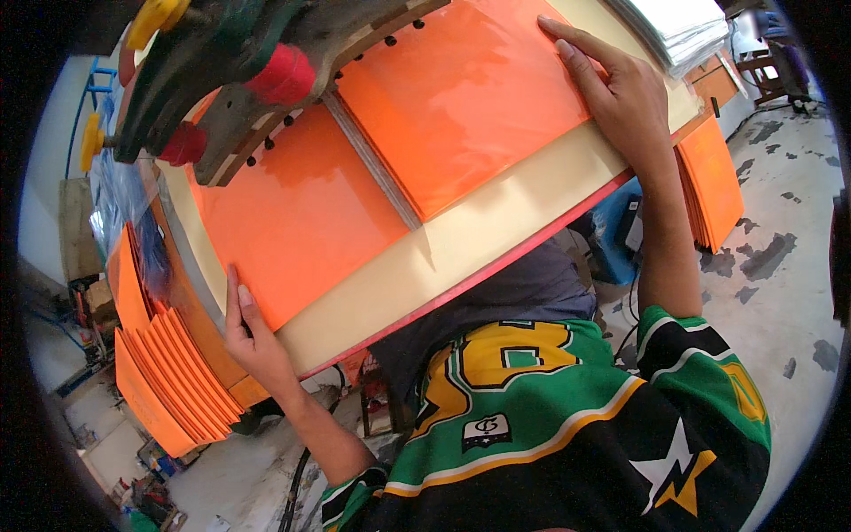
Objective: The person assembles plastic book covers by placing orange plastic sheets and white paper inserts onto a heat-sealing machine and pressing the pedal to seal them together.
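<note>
Two glossy orange panels, a left one (297, 222) and a right one (465, 106), lie side by side on a cream work board (514, 208), parted by a narrow grey strip (372, 160). The right panel's edge shows layers. My left hand (255, 341) touches the left panel's outer near corner, thumb and index finger stretched out. At the right panel's outer edge rests my right hand (620, 93), index finger and thumb extended along it, the other fingers partly hidden. A dark machine head (235, 97) with red knobs covers the panels' far left parts.
Fanned orange pieces (173, 386) hang at the left side of the board; more orange pieces (709, 186) hang at the right. A stack of clear plastic sleeves (678, 35) lies at the far right corner. Yellow knobs (91, 142) stick out from the machine. Below is a worn floor (762, 310).
</note>
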`<control>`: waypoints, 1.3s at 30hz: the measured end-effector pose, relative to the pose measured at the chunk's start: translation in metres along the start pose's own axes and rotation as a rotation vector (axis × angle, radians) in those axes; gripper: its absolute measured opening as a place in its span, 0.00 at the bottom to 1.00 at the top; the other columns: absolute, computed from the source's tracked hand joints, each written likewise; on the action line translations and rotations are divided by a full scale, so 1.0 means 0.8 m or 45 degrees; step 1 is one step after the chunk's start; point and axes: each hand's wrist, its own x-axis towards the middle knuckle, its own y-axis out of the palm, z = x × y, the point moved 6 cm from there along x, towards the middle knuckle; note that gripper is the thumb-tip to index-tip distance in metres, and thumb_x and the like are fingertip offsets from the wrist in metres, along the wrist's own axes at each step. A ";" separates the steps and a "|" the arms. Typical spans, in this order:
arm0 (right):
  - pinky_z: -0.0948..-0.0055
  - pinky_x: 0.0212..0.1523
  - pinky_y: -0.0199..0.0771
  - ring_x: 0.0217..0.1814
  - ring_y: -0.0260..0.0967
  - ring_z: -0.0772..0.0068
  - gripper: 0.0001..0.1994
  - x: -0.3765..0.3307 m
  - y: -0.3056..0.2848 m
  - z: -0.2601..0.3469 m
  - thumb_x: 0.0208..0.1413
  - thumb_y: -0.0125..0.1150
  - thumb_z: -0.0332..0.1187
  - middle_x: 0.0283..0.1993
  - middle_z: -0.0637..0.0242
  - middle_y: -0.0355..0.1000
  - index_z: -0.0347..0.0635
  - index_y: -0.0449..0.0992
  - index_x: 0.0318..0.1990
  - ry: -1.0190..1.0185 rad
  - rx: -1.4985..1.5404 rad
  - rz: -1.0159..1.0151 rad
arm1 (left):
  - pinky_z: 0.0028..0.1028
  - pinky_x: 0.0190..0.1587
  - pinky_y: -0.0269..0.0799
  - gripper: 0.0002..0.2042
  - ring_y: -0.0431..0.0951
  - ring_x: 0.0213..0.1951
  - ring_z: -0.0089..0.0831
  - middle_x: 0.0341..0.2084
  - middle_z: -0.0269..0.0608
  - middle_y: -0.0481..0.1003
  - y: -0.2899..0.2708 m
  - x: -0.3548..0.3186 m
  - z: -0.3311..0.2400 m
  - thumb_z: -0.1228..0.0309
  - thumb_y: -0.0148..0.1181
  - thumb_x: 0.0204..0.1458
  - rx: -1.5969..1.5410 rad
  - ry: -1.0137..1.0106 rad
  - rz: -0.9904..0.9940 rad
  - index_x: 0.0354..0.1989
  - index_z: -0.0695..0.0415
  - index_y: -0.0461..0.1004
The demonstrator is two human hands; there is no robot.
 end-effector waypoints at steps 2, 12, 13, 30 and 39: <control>0.55 0.38 0.74 0.35 0.78 0.51 0.16 0.000 0.001 -0.001 0.67 0.54 0.51 0.29 0.56 0.79 0.67 0.83 0.56 0.005 -0.008 0.004 | 0.29 0.62 0.68 0.22 0.75 0.59 0.28 0.61 0.48 0.76 0.001 -0.001 0.002 0.63 0.50 0.71 -0.002 -0.007 0.001 0.66 0.66 0.71; 0.54 0.38 0.74 0.35 0.78 0.50 0.16 -0.002 -0.004 0.005 0.67 0.54 0.51 0.29 0.56 0.78 0.68 0.83 0.55 0.005 -0.066 -0.002 | 0.29 0.62 0.68 0.22 0.75 0.57 0.27 0.61 0.45 0.76 0.000 -0.003 0.006 0.62 0.51 0.71 -0.034 -0.017 -0.016 0.66 0.66 0.70; 0.54 0.38 0.74 0.35 0.78 0.50 0.16 -0.002 -0.004 0.006 0.67 0.54 0.51 0.29 0.56 0.78 0.68 0.83 0.55 0.004 -0.063 0.001 | 0.29 0.62 0.68 0.22 0.75 0.57 0.27 0.61 0.45 0.76 -0.001 -0.003 0.007 0.62 0.51 0.71 -0.030 -0.019 -0.018 0.66 0.66 0.70; 0.56 0.41 0.76 0.39 0.79 0.49 0.17 -0.003 -0.005 0.006 0.67 0.53 0.52 0.35 0.55 0.81 0.66 0.83 0.56 0.020 -0.015 -0.015 | 0.28 0.59 0.69 0.21 0.75 0.54 0.25 0.60 0.45 0.77 -0.001 -0.002 0.006 0.63 0.51 0.71 -0.011 -0.013 -0.024 0.65 0.64 0.72; 0.56 0.46 0.77 0.45 0.80 0.49 0.18 0.003 0.002 -0.007 0.67 0.53 0.53 0.42 0.55 0.82 0.65 0.83 0.56 -0.003 0.008 -0.023 | 0.29 0.61 0.69 0.21 0.76 0.58 0.30 0.60 0.48 0.77 0.000 -0.002 0.002 0.62 0.51 0.71 -0.025 0.038 -0.026 0.65 0.64 0.73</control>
